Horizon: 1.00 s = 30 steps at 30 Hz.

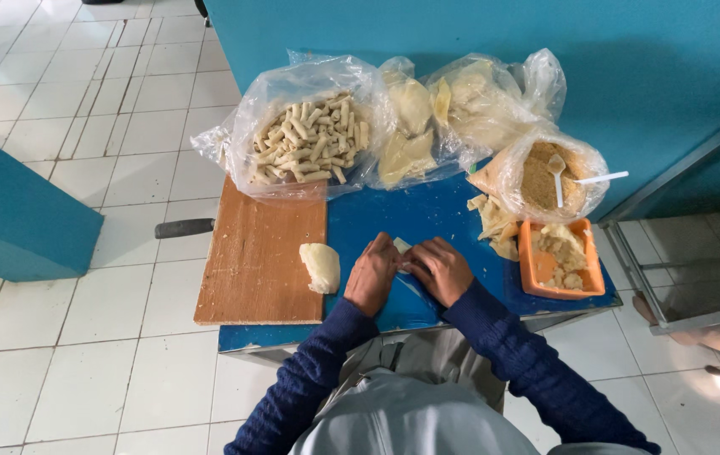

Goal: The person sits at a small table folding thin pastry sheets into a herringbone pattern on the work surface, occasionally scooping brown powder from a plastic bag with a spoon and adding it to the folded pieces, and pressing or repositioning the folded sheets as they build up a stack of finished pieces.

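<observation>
From my remote seat I judge the pale wrapper (401,246) pinched between the two hands to be very light, thin and limp, more like a soft dough sheet than anything stiff, and likely to tear or crease if pulled hard; I would take it by its folded edge, close to where the filling sits, with fingertips only and little pressure. It lies on the blue counter (427,215), just in front of the person, and only a small white corner shows above the knuckles. The left hand (373,274) is curled over it, its fingers (387,253) bent and closed down on the near-left side of the wrapper. The right hand (442,268) meets it from the other side, fingers (415,259) drawn together and touching the same piece, so both hands are grasping the wrapper rather than lying relaxed. How tightly they press I cannot tell, since the backs of the hands hide the tips. Just left of the left hand, apart from it, a folded pale lump of dough (321,267) rests at the edge of the wooden board (263,253). Behind, a clear bag of finished rolls (309,139) stands, and to the right an orange tray (561,261) holds more pale scraps.
</observation>
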Tool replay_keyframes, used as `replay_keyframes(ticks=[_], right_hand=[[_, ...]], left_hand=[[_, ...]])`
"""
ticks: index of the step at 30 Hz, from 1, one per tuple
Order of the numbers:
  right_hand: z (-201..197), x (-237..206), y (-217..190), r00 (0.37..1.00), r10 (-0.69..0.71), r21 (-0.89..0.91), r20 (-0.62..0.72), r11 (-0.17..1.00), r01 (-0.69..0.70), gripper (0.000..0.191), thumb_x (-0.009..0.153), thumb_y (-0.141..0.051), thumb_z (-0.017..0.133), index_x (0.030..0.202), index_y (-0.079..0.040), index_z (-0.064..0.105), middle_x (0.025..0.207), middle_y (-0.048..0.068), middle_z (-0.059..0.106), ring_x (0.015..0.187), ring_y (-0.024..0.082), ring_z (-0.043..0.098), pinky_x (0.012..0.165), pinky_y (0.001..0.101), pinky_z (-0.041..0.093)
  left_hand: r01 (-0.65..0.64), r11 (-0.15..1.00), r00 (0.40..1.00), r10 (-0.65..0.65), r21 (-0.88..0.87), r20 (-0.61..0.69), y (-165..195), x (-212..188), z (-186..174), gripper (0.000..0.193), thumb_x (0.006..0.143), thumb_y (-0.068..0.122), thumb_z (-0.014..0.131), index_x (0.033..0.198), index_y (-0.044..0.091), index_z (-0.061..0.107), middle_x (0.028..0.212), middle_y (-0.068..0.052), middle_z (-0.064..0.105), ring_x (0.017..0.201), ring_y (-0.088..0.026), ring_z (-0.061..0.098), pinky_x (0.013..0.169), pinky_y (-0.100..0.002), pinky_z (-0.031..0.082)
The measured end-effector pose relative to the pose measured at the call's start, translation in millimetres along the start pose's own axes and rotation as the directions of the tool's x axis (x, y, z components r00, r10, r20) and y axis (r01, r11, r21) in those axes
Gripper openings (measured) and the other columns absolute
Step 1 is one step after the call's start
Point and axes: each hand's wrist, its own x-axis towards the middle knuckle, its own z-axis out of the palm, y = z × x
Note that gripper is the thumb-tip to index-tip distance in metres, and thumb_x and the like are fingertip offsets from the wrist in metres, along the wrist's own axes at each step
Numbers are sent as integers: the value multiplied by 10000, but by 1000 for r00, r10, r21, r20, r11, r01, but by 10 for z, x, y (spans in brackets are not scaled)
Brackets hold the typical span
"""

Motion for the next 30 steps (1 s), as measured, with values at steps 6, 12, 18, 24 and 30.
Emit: replay_keyframes(ticks=[6,12,18,24,30], right_hand=[[57,22,159,992,-125,-16,20,992,125,105,877,-191,739,921,-96,732,939,46,700,894,266,631,817,391,530],[69,117,276,994,25,155,103,987,-40,81,876,-165,733,907,-91,732,902,68,693,912,278,641,815,400,525],[1,74,149,996,31,113,80,993,-41,166,860,-203,754,986,-95,744,923,78,703,894,291,634,788,408,517],[31,57,67,993,-122,-94,-3,988,121,79,905,-140,733,967,-95,717,947,55,660,928,269,606,826,394,511],[51,14,5,984,-171,-197,-59,968,156,105,844,-109,724,948,-112,712,1001,30,618,954,244,592,806,401,508]], left_hand=[[39,999,999,-39,-25,4,72,45,-84,99,841,-10,660,934,7,631,1057,-163,560,969,-389,626,804,-462,524],[0,999,1000,0,-38,4,197,7,-162,169,828,-13,685,988,2,633,1067,-181,544,978,-410,606,790,-479,501],[64,998,998,-64,19,-9,119,24,-59,63,876,-10,662,923,-13,621,1030,-174,521,984,-390,607,818,-469,506],[75,997,995,-74,11,-63,142,-26,-30,124,847,-13,651,967,16,661,1042,-158,541,980,-372,617,823,-461,515],[44,999,993,-43,10,-111,256,-103,-137,294,812,-43,663,1094,12,604,1114,-173,553,1029,-406,612,831,-469,517]])
